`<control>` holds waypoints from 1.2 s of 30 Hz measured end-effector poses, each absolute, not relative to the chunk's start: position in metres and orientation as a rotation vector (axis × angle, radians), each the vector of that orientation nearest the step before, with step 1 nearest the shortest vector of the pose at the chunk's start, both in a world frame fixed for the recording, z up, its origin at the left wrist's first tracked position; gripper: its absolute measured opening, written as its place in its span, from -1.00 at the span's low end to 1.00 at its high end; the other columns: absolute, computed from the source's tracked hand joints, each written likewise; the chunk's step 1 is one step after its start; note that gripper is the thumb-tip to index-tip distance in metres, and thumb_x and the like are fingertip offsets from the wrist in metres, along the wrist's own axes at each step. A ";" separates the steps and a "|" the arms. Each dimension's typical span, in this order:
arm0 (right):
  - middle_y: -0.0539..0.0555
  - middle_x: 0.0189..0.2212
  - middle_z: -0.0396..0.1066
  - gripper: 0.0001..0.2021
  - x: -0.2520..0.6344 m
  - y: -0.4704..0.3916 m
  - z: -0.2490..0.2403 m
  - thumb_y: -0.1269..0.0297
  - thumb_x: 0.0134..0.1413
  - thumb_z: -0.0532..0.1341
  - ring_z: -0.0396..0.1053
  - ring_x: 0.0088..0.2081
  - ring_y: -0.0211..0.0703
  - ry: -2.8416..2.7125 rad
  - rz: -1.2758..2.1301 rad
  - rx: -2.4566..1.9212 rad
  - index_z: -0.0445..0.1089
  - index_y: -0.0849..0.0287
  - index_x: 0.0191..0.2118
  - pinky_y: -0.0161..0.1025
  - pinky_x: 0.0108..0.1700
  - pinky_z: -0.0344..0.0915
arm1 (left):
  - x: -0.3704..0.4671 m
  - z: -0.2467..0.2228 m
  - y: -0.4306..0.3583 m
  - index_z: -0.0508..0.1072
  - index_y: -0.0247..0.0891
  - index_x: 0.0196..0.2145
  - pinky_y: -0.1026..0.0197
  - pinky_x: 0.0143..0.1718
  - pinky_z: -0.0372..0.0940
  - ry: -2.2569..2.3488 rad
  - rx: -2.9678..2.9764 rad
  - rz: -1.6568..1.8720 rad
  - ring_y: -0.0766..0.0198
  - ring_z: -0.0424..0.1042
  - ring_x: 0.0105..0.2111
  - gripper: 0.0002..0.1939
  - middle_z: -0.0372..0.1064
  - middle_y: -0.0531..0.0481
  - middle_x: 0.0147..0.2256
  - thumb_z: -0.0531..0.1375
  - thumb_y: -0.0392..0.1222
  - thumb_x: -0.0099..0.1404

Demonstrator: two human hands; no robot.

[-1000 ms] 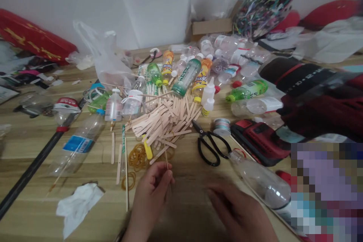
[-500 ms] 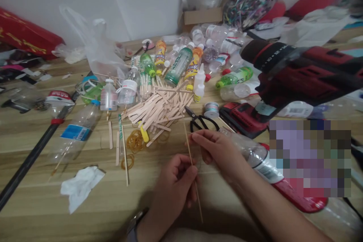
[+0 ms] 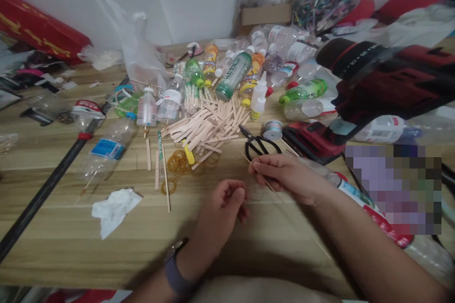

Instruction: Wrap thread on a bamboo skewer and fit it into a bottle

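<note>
My right hand (image 3: pixel 284 175) pinches a thin bamboo skewer (image 3: pixel 265 180) between thumb and fingertips. The skewer slants from the craft-stick pile down to the right, its lower end blurred. Apart from it, my left hand (image 3: pixel 225 208) hovers with loosely curled fingers and nothing visible in them; a watch is on that wrist. Just beyond the right hand lie black-handled scissors (image 3: pixel 261 144) and a small spool (image 3: pixel 273 129). Wooden craft sticks (image 3: pixel 209 123) are heaped ahead of both hands. Rubber bands (image 3: pixel 177 163) and a yellow tool (image 3: pixel 188 153) lie in front of the heap.
A red power drill (image 3: pixel 387 71) stands at the right, near a lying plastic bottle (image 3: pixel 377 208). Several bottles cluster at the back, including a green one (image 3: pixel 234 75). On the left are a black pole (image 3: pixel 46 189), a blue-labelled bottle (image 3: pixel 106 149) and crumpled tissue (image 3: pixel 115 208).
My left hand has let go of the skewer and drawn slightly away. The skewer, now in my right hand alone, has swung to a flatter slant. The view has shifted a little.
</note>
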State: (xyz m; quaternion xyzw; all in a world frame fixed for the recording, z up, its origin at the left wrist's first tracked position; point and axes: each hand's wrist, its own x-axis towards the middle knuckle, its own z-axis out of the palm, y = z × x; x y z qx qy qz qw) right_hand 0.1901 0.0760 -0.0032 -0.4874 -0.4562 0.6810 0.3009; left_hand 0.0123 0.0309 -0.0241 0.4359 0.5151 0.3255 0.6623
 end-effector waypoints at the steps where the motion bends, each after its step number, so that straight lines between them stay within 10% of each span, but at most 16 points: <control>1: -0.06 -0.61 0.28 -0.61 0.191 0.074 -0.003 -0.06 -0.04 0.31 0.03 -0.63 -0.42 -1.223 1.815 -1.285 0.42 0.24 -0.38 -0.38 -0.62 -0.17 | 0.009 -0.023 0.032 0.35 -0.31 -0.17 0.29 -0.51 0.26 1.188 0.993 0.757 0.38 0.34 -0.53 -0.71 0.35 0.05 -0.41 0.13 -0.04 0.25; 13: -0.06 -0.59 0.24 -0.51 0.187 0.038 -0.007 -0.21 0.10 0.22 -0.07 -0.61 -0.40 -1.296 2.033 -1.158 0.33 0.23 -0.35 -0.35 -0.58 -0.21 | -0.003 -0.015 0.038 0.32 -0.22 0.12 0.16 -0.20 0.32 1.120 1.339 0.707 0.22 0.45 -0.29 -0.61 0.47 -0.01 -0.29 0.08 -0.15 0.36; 22: 0.00 -0.52 0.33 -0.49 0.178 0.029 -0.009 -0.23 0.17 0.10 0.05 -0.61 -0.38 -1.502 1.948 -1.205 0.26 0.20 -0.41 -0.37 -0.58 -0.05 | -0.005 -0.017 0.036 0.47 -0.26 -0.30 0.25 -0.36 0.26 1.161 1.308 0.662 0.29 0.38 -0.44 -0.71 0.41 0.04 -0.47 0.09 -0.01 0.36; 36: -0.10 -0.54 0.14 -0.85 0.188 0.011 -0.006 0.26 0.19 0.16 0.13 -0.49 -0.26 -1.636 1.264 -1.526 0.21 0.15 -0.38 -0.33 -0.46 0.04 | 0.002 -0.020 0.048 0.33 -0.22 -0.51 0.27 -0.49 0.09 1.216 1.360 0.469 0.31 0.24 -0.56 -0.63 0.23 0.12 -0.60 0.08 0.09 0.30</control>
